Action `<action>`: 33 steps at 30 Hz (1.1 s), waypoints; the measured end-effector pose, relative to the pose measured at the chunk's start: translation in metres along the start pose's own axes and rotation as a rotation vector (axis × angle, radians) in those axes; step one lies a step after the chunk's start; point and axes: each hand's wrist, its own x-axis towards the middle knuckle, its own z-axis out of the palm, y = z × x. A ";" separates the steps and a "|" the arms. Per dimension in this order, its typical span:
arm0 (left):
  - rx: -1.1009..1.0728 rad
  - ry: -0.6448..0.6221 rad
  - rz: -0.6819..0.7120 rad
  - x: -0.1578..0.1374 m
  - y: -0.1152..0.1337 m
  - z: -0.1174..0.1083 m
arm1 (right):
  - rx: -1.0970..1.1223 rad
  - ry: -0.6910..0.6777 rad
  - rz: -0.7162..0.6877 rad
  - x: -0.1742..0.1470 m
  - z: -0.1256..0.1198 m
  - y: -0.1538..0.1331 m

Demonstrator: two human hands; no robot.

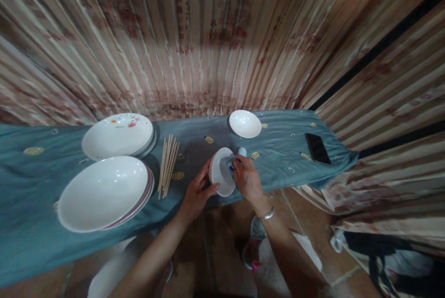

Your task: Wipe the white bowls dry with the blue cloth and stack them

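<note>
My left hand (pixel 200 191) grips a small white bowl (pixel 222 175) with a reddish pattern on its outside, thumb at the near rim and fingers behind the wall. The bowl is tilted, its opening turned to the right. My right hand (pixel 247 177) is closed at the bowl's right rim, around a small pale blue thing (pixel 242 152) whose kind I cannot make out. Part of it seems to reach into the bowl, and my fingers cover the rest. Behind the hands, another white bowl (pixel 245 124) sits upright on the cloth-covered table (pixel 278 149).
Two stacks of large white dishes, a rear stack (pixel 116 138) and a front stack (pixel 104 196), stand at the left. Several wooden chopsticks (pixel 168 166) lie beside them. A black phone (pixel 317 148) rests near the table's right end. A pleated curtain (pixel 215 47) hangs behind.
</note>
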 end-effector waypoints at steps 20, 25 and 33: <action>-0.038 -0.021 -0.016 0.002 -0.006 -0.001 | 0.560 -0.376 -0.061 -0.010 -0.017 -0.015; -0.026 -0.011 -0.030 0.002 -0.005 -0.001 | 0.840 -0.318 -0.046 -0.009 -0.005 -0.021; -0.032 -0.001 -0.026 0.002 -0.006 0.000 | 0.624 -0.199 -0.163 -0.005 0.004 -0.025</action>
